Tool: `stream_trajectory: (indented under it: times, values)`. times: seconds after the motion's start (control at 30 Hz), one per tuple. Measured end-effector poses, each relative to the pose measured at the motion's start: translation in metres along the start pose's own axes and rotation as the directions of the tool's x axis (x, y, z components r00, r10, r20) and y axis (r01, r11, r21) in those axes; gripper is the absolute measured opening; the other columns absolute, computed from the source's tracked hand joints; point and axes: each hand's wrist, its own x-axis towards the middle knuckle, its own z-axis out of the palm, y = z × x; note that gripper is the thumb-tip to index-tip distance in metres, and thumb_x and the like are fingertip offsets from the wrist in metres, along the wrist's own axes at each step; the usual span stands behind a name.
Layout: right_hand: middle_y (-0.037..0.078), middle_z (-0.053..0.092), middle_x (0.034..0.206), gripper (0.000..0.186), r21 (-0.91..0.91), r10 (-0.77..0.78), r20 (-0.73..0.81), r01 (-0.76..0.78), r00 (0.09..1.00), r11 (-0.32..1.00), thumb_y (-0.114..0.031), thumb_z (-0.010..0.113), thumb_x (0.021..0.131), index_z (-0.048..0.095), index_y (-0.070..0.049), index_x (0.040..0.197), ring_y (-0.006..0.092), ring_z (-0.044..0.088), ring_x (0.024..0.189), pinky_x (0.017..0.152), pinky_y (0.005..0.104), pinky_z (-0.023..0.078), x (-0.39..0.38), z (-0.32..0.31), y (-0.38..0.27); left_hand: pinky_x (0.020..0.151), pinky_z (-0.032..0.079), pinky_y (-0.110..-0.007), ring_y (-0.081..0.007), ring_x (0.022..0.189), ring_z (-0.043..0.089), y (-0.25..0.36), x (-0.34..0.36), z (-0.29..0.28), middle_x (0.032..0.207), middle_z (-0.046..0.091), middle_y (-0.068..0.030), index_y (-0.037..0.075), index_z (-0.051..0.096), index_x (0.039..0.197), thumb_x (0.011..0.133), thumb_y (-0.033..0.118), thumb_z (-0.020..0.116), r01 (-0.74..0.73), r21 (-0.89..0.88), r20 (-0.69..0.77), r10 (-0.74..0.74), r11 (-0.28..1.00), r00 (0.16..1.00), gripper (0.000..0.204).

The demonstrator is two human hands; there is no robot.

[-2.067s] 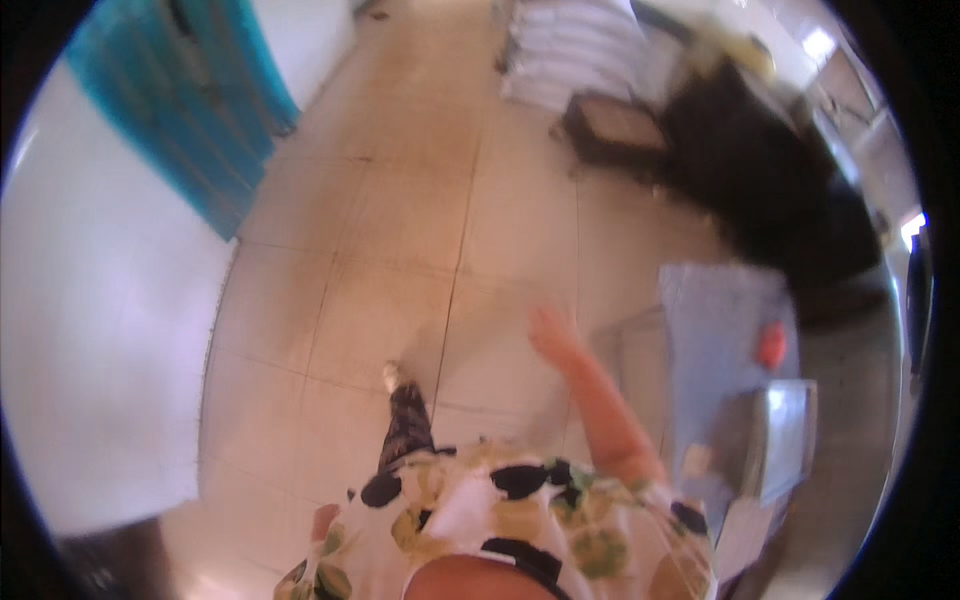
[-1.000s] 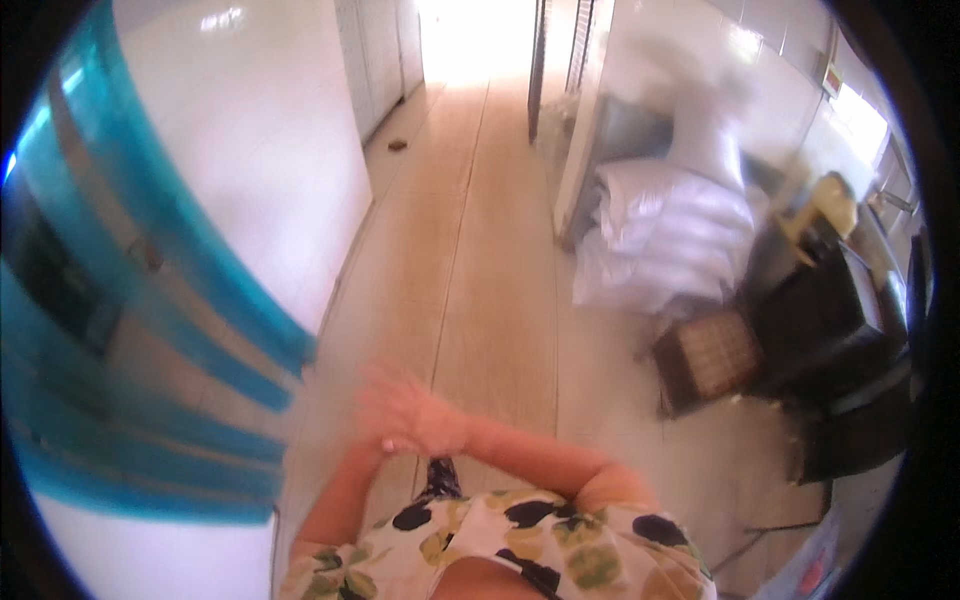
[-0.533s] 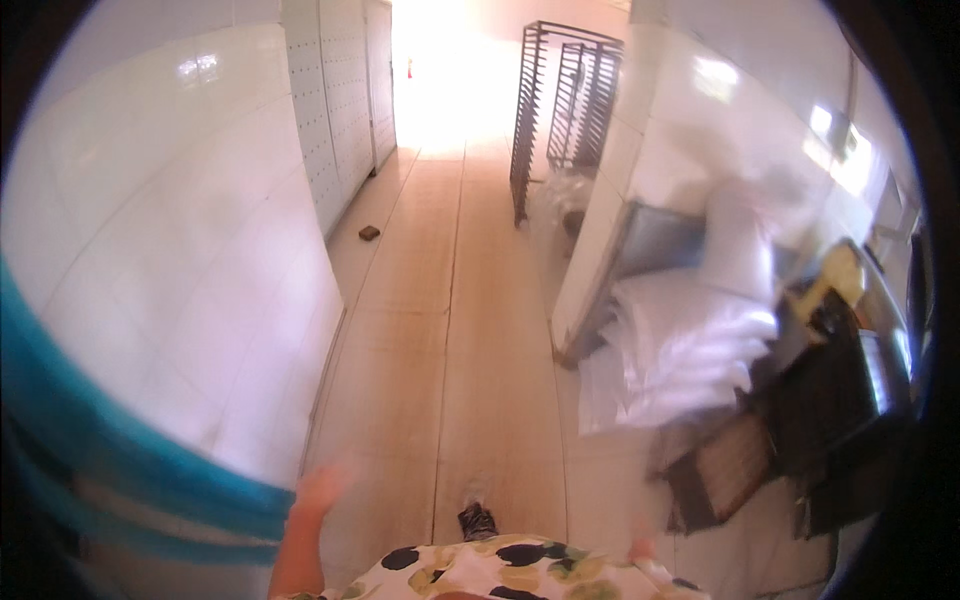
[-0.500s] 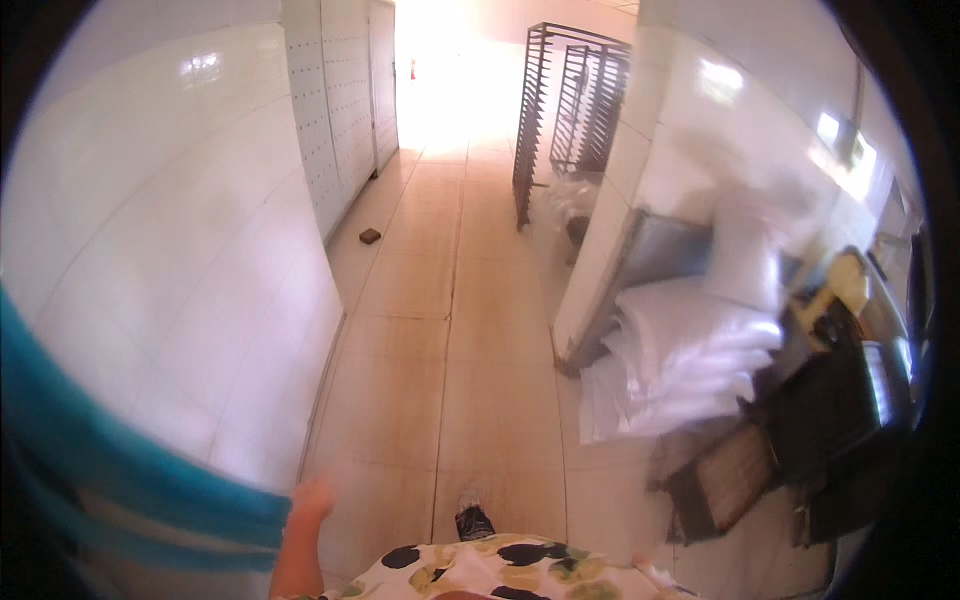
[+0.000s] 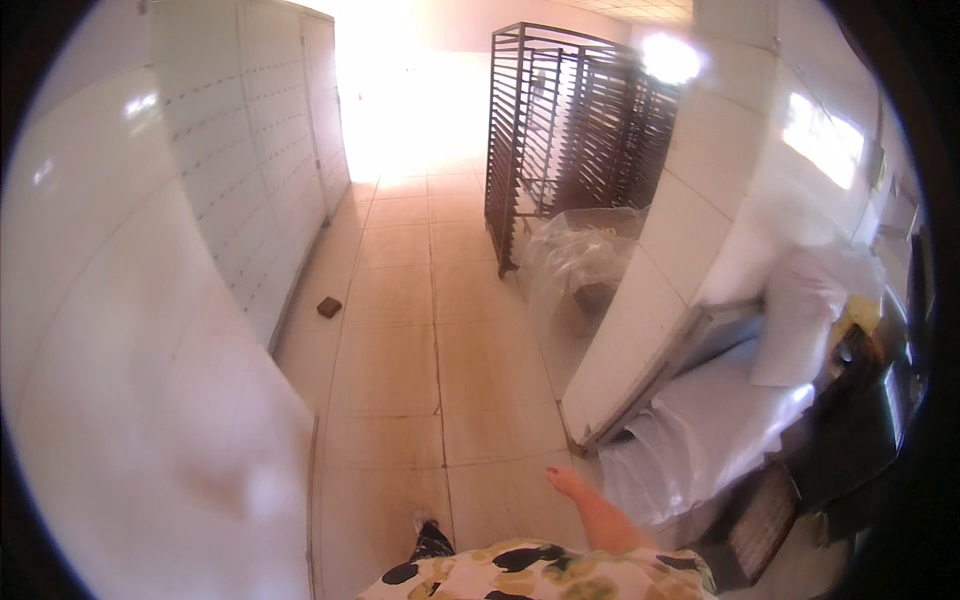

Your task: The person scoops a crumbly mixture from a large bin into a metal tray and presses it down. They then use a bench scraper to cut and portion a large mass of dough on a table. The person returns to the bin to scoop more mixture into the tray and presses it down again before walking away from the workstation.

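My right hand (image 5: 566, 483) reaches forward over the tiled floor (image 5: 390, 440), holding nothing that I can see. Its fingers look loose and slightly bent, though small in the picture. Nearest to it stand the corner of a white tiled wall (image 5: 650, 300) and a stack of white sacks (image 5: 705, 420). My left hand is out of view. Below, my patterned clothing (image 5: 540, 572) and one dark shoe (image 5: 430, 540) show at the lower edge.
Tall pale panels (image 5: 250, 150) line the left side beyond a white tiled wall (image 5: 110, 330). Dark metal racks (image 5: 507, 150) stand ahead on the right, with clear plastic sheeting (image 5: 575, 255) beside them. A small brown block (image 5: 329, 307) lies on the floor. Dark crates (image 5: 755, 520) sit at right.
I have moved forward along the passage; racks, panels and brown block appear nearer. My left hand and a blue-green strip at left have left the view. My right hand has come in.
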Motion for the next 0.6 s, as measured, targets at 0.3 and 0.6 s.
stream_trajectory:
  times: [0.3,0.6]
  values:
    - [0.014,0.067,0.106,0.045,-0.063,0.177,0.295,-0.166,0.939,0.984,-0.031,0.056,0.088,0.058,-0.004,0.123,0.0245,0.063,0.094,0.084,0.0381,0.049,0.154,0.025,-0.084,0.091,0.047,-0.043,-0.0366,0.105,0.061,0.165,0.269,-0.222,0.108,0.065,-0.0213,0.001,0.065,0.110,0.081,0.033,0.058,-0.162,0.009,-0.174,0.161,0.987,0.972,0.043]
    - [0.014,0.066,0.108,0.043,-0.130,0.349,0.368,-0.324,0.862,0.937,-0.032,0.058,0.088,0.060,-0.004,0.120,0.0261,0.062,0.098,0.084,0.0374,0.049,0.327,-0.035,-0.092,0.097,0.044,-0.040,-0.0330,0.112,0.058,0.455,0.487,-0.384,0.118,0.063,-0.0178,0.004,0.062,0.119,0.082,0.037,0.060,-0.466,0.150,-0.217,0.489,0.872,0.845,0.049]
